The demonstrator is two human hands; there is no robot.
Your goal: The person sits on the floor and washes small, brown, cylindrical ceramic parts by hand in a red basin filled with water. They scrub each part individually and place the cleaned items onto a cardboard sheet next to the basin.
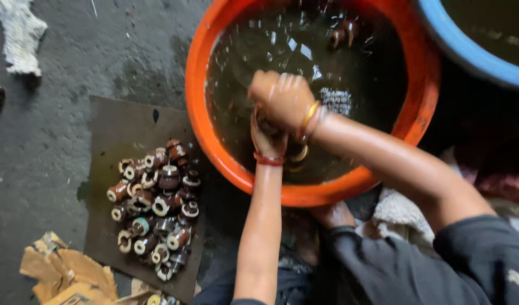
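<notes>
Both my hands are together over an orange basin (pixel 214 34) of dark water. My right hand (pixel 282 96), with yellow bangles at the wrist, is closed on top. My left hand (pixel 265 138), with a red bangle, sits just under it and is mostly covered. A small dark piece shows between them; what it is I cannot tell. One brown and white ceramic piece (pixel 344 31) floats at the far side of the basin.
A heap of several brown and white ceramic insulators (pixel 155 203) lies on a dark board (pixel 118 124) left of the basin. A blue basin (pixel 468 51) stands at the top right. Crumpled brown paper (pixel 61 271) lies at the bottom left, a white rag (pixel 19 34) at the top left.
</notes>
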